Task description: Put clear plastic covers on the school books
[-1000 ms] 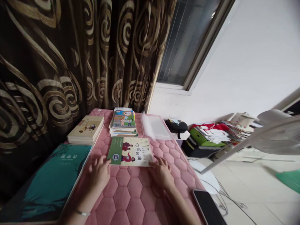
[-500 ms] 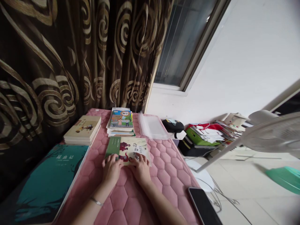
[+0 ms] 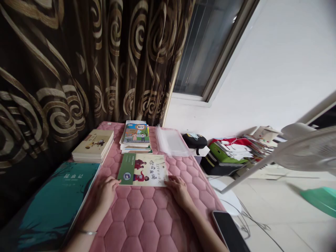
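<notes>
A picture-covered book (image 3: 147, 169) with a green strip down its left side lies flat on the pink quilted mat. My left hand (image 3: 106, 189) holds its near left corner between thumb and curled fingers. At the near right corner, my right hand (image 3: 180, 191) grips the edge the same way. Just beyond the book is a stack of booklets with a blue cartoon cover (image 3: 136, 133). A pile of beige books (image 3: 92, 144) and a large teal book (image 3: 59, 206) lie to the left.
Clear plastic sleeves (image 3: 173, 140) lie at the mat's far right. A phone (image 3: 229, 229) rests on the near right edge. Past that edge stand a white fan (image 3: 307, 150), with cables on the floor, and a low heap of bags and papers. A patterned curtain (image 3: 110, 63) hangs behind.
Both hands have moved apart, from lying on the book's cover to its near left and right corners. The cover now shows fully. The book has hardly moved.
</notes>
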### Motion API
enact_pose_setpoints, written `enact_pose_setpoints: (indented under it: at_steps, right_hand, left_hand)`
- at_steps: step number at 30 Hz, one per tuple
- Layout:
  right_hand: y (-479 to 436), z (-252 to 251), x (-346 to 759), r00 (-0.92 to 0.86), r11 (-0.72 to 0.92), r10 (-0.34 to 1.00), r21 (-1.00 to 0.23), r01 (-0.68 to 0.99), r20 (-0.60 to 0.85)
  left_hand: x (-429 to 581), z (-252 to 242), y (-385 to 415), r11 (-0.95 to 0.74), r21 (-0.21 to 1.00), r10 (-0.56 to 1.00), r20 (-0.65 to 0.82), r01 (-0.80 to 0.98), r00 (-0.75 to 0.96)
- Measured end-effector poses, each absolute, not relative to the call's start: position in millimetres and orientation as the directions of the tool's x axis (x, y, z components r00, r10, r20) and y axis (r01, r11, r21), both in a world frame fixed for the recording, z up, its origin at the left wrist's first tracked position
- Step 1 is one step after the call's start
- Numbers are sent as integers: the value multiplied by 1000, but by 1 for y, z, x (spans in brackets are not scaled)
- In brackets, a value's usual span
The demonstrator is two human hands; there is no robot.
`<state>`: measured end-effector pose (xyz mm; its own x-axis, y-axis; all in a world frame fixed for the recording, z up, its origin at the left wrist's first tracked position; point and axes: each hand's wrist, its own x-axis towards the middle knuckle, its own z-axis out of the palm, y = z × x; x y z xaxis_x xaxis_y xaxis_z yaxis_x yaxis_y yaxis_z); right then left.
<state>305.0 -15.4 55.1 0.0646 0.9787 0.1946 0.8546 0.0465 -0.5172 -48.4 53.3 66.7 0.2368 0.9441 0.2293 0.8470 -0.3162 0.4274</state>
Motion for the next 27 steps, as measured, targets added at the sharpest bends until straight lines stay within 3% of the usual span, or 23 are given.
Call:
enact_pose_setpoints:
  at_steps: [5, 12, 21, 27]
  right_hand:
    - [-13, 75, 305, 38, 9, 993, -403, 915, 109]
    - [66, 108, 269, -110, 126, 990, -215, 968, 83]
    - [152, 104, 256, -28, 29, 1000, -160, 987, 8]
    - [145, 116, 270, -20, -4, 989, -163, 987, -145]
  left_hand:
    - [-26, 79, 33, -232, 173, 937, 305, 957, 172]
    - [50, 75, 29, -544, 36, 798, 332, 838, 503]
    - [65, 53, 46, -715, -263, 509, 439, 648, 740]
    - [47, 40, 38, -722, -331, 462, 423, 608, 779]
